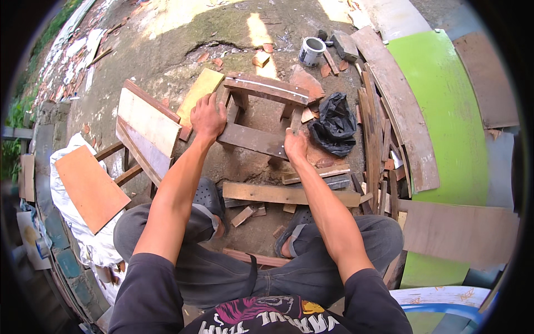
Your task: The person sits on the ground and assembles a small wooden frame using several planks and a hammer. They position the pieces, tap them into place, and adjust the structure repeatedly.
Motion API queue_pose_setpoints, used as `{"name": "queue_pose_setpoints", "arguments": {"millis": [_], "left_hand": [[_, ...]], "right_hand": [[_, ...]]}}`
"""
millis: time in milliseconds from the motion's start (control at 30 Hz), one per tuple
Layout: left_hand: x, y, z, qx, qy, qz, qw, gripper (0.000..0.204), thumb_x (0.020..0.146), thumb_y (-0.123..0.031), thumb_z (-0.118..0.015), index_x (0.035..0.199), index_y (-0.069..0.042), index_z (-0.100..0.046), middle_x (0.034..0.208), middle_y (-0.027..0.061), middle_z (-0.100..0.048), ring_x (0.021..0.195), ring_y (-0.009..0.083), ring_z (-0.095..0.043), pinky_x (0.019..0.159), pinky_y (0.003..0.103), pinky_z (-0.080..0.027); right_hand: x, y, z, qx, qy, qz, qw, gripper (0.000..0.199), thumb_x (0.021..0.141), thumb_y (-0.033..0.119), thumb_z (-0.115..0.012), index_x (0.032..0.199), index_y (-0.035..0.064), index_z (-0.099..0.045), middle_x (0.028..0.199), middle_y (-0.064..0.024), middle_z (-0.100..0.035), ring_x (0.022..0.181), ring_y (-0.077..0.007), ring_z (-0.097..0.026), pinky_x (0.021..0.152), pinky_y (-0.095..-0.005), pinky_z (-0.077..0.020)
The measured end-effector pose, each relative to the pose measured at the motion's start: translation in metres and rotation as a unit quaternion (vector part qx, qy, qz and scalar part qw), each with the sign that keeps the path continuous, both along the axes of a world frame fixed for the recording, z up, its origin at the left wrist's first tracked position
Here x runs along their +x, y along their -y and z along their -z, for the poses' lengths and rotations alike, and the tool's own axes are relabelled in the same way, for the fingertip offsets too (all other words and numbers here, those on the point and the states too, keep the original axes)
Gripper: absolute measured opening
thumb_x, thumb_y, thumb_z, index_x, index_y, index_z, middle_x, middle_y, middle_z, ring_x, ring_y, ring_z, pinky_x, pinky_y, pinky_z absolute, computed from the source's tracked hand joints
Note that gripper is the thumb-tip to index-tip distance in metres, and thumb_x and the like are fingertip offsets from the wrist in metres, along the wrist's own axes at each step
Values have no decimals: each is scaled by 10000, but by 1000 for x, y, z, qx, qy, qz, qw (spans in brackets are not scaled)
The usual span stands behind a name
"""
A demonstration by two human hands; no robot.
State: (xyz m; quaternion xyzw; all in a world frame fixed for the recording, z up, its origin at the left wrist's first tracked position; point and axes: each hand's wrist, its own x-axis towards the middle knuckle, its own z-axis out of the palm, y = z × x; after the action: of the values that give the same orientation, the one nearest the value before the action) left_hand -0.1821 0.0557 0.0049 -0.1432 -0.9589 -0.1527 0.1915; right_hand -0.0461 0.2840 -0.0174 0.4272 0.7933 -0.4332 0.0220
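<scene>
On the bare concrete ground, just ahead of the person's sandalled feet, a small wooden frame of dark rails and short uprights is lying between both hands. The left hand is pressing down on the frame's left end, fingers spread wide and flat over the wood rather than curled round it. The right hand is closing on the right end of the near rail, thumb and fingers wrapping the edge; whether anything small is being pinched there I cannot tell. That near rail is running left to right with a slight slope toward the person on the right, and the far rail is lying roughly parallel beyond it. Both hands are touching the frame, each at its own end. A loose plank is lying near the feet, parallel to the rails. A black plastic bag is sitting just right of the frame, and a tin can is standing well beyond it.
</scene>
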Motion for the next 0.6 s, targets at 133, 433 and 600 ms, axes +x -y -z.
{"name": "queue_pose_setpoints", "arguments": {"millis": [133, 433, 600], "left_hand": [[19, -13, -11, -22, -53, 258, 964, 424, 887, -370, -645, 1178, -63, -627, 1180, 86, -630, 1150, 261, -561, 1008, 408, -395], [73, -77, -12, -210, 139, 371, 894, 924, 656, -740, -706, 1273, -80, -515, 1102, 126, -617, 1068, 302, -605, 895, 427, -461], [54, -87, -52, -213, 154, 382, 886, 919, 570, -750, -753, 1165, -76, -565, 1055, 132, -637, 991, 318, -651, 812, 437, -500]], "right_hand": [[13, -38, -15, -130, 90, -147, 976, 941, 914, 723, -306, 1458, -44, -335, 1388, -295, -481, 1252, -434, -511, 1026, -516, -408], [60, -111, -177, 124, 121, -398, 901, 759, 900, 560, -564, 1355, -43, -498, 1251, -308, -588, 1180, -393, -582, 991, -434, -451], [88, -126, -214, 180, 81, -311, 930, 649, 899, 524, -575, 1252, -21, -560, 1198, -288, -620, 1142, -406, -596, 953, -477, -470]]}}
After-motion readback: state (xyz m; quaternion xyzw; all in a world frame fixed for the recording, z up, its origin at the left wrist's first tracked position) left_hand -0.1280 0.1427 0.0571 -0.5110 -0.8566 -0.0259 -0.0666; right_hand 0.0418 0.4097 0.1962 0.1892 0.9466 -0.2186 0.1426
